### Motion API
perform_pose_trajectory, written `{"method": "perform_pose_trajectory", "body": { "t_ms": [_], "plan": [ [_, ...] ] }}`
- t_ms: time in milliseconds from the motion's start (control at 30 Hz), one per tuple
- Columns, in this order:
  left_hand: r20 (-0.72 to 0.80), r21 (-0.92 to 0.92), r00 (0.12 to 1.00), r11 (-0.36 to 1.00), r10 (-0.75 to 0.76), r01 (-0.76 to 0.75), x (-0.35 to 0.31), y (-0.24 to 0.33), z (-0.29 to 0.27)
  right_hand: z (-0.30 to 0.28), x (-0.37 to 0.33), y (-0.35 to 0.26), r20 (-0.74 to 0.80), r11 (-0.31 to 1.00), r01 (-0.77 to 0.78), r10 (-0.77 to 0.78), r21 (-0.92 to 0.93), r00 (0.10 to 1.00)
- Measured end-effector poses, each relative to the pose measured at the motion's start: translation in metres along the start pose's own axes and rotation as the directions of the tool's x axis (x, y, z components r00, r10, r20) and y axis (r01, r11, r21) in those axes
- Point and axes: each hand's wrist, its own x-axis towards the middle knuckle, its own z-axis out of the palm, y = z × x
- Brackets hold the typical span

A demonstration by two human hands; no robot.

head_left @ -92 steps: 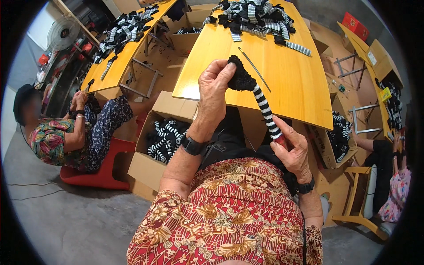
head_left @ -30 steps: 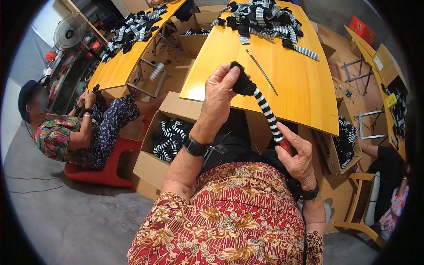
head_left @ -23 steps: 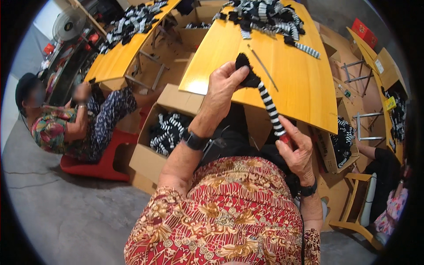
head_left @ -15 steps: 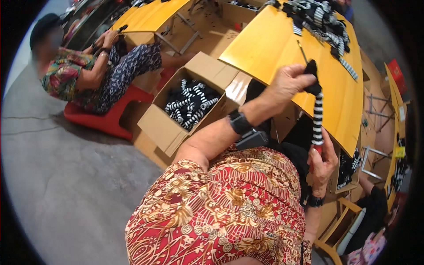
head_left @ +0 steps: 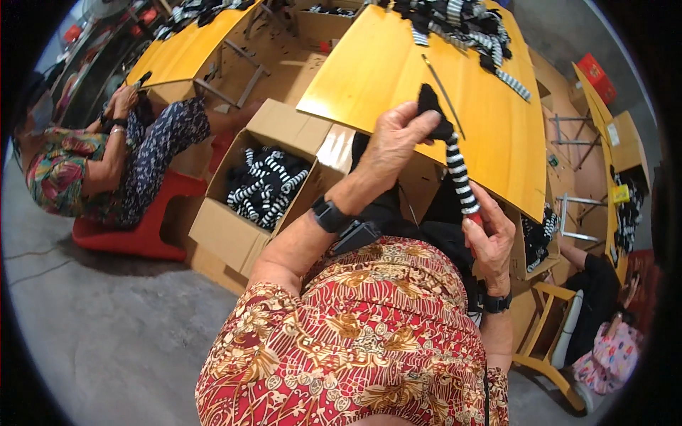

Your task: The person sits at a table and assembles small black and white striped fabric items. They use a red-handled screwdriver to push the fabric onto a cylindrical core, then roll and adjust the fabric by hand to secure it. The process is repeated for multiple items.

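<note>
A narrow knit piece, striped black and white with a solid black end, stretches between my hands; whether it is a sock or a glove I cannot tell. Pinched in my left hand, by thumb and fingers, is its black end. My right hand closes round a red handle at the lower end of the striped part. The rest of that tool is hidden by the knit and my fingers. Just beyond the knit piece, a thin dark rod lies on the yellow table.
A heap of striped knit pieces covers the table's far side. An open cardboard box of similar pieces stands left of my knees. A co-worker sits on a red plastic chair at left. A wooden chair and another person are at right.
My view has swung to the right, so the surroundings appear shifted left. Both hands keep hold, and the knit piece now slants more between them.
</note>
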Motion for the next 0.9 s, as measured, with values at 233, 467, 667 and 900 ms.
{"method": "perform_pose_trajectory", "body": {
  "t_ms": [233,467,667,900],
  "plan": [
    [-0.119,-0.189,0.993,0.982,0.009,-0.031,0.010,0.005,-0.004,-0.008,-0.005,0.004,0.050,0.999,0.054,-0.054,-0.003,0.997],
    [-0.096,-0.223,0.993,0.973,-0.074,0.051,0.012,0.012,-0.014,-0.024,-0.007,0.008,0.125,0.994,0.106,-0.104,-0.016,0.987],
    [-0.157,-0.015,0.987,0.999,-0.033,0.031,-0.002,0.024,0.014,-0.016,-0.009,0.014,0.044,0.995,0.037,-0.041,0.098,0.998],
    [-0.111,-0.151,0.990,0.986,-0.090,0.073,0.004,0.008,0.004,-0.014,-0.010,0.008,0.147,0.992,0.028,-0.046,0.123,0.988]
  ]
}}
